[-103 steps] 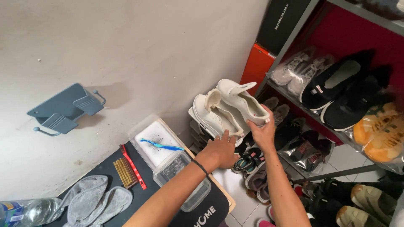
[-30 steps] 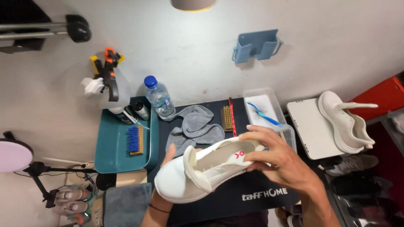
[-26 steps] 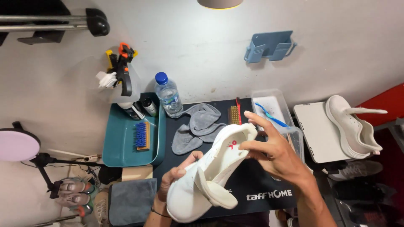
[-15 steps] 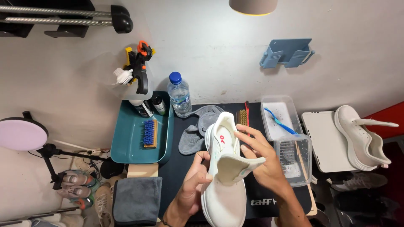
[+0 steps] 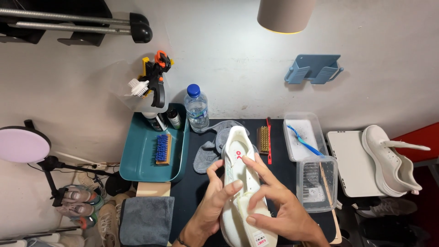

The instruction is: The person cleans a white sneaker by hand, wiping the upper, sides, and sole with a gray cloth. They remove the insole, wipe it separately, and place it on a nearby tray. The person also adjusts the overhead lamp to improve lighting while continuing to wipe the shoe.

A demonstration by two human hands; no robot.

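Both hands, left hand and right hand, are gripping the white shoe over the tabletop, fingers pressing its tongue; brushes lying untouched, second shoe waiting aside.

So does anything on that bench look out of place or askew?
Mainly the second white sneaker: it lies tipped on its side over the edge of a white box lid, far from its mate held in both hands.
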